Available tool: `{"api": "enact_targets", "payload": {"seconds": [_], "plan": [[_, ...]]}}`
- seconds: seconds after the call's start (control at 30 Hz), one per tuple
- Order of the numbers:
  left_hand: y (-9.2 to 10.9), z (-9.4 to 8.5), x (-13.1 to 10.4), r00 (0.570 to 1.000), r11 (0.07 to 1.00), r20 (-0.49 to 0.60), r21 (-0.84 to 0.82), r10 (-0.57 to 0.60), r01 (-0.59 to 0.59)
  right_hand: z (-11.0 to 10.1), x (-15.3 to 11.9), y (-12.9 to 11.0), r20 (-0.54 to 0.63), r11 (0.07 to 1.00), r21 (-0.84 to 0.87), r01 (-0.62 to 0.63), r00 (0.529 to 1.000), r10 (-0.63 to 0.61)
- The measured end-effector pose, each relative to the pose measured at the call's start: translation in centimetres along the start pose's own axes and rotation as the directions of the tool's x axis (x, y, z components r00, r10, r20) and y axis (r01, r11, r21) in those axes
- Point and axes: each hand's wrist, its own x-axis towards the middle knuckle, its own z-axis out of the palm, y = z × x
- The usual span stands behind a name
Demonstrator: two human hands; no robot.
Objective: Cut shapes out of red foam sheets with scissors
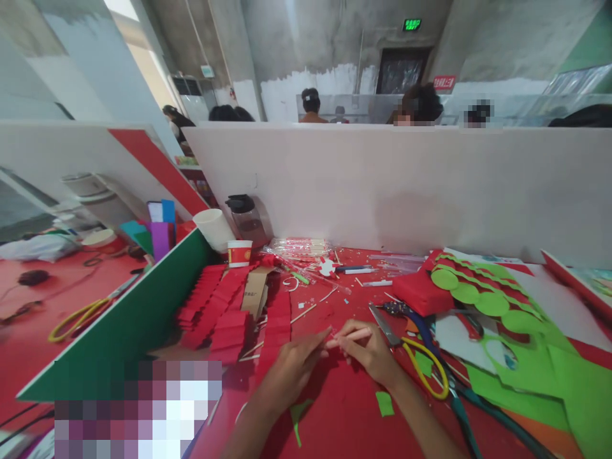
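My left hand (297,364) and my right hand (367,352) meet over the red tabletop (342,408), fingertips close together. Both are closed in a pinch. Whatever lies between the fingertips is too small to make out. Just right of my right hand rest scissors with yellow handles (425,373), blades pointing away from me. Pliers with long dark green handles (482,408) lie partly under them. Pleated red paper strips (276,328) lie left of my left hand. Small green scraps, one a rectangle (384,403), are near my forearms.
A green divider (129,306) borders the left side, and a white partition (335,178) the back. A paper cup (240,253) and a dark-lidded jug (246,220) stand at back left. Green paper sheets (530,376) and a red bundle (421,293) lie right. Several people are beyond the partition.
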Motion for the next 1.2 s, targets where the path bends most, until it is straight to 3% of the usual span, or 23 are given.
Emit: {"api": "enact_targets", "payload": {"seconds": [0.2, 0.33, 0.43, 0.57, 0.73, 0.97, 1.2], "plan": [[0.7, 0.8, 0.4, 0.998, 0.994, -0.055, -0.104, -0.027, 0.021, 0.3, 0.1, 0.1, 0.033, 0.996, -0.053, 0.072, 0.997, -0.071], [0.4, 0.8, 1.3, 0.976, 0.986, -0.168, -0.113, -0.141, 0.123, 0.0, 0.3, -0.3, 0.005, 0.954, -0.188, 0.235, 0.971, -0.239], [0.0, 0.5, 1.9, 0.951, 0.983, -0.256, 0.007, -0.174, 0.182, -0.4, 0.5, -0.1, -0.189, 0.918, -0.282, 0.279, 0.922, -0.338], [-0.5, 0.1, 2.3, 0.952, 0.938, -0.205, 0.217, -0.225, 0.269, -0.5, 0.7, 0.5, -0.401, 0.849, -0.501, 0.168, 0.824, -0.399], [0.1, -1.0, 2.8, 0.949, 0.884, -0.047, 0.351, -0.312, 0.308, 0.1, 0.8, 1.1, -0.37, 0.8, -0.597, 0.06, 0.864, -0.341], [1.4, -2.0, 4.3, 0.904, 0.821, 0.015, 0.425, -0.428, 0.382, 0.4, 1.0, 1.8, -0.353, 0.719, -0.694, -0.027, 0.884, -0.307], [0.9, -2.2, 5.2, 0.841, 0.766, 0.064, 0.454, -0.537, 0.455, 0.1, 1.3, 1.3, -0.106, 0.685, -0.727, 0.039, 0.98, -0.168]]}}
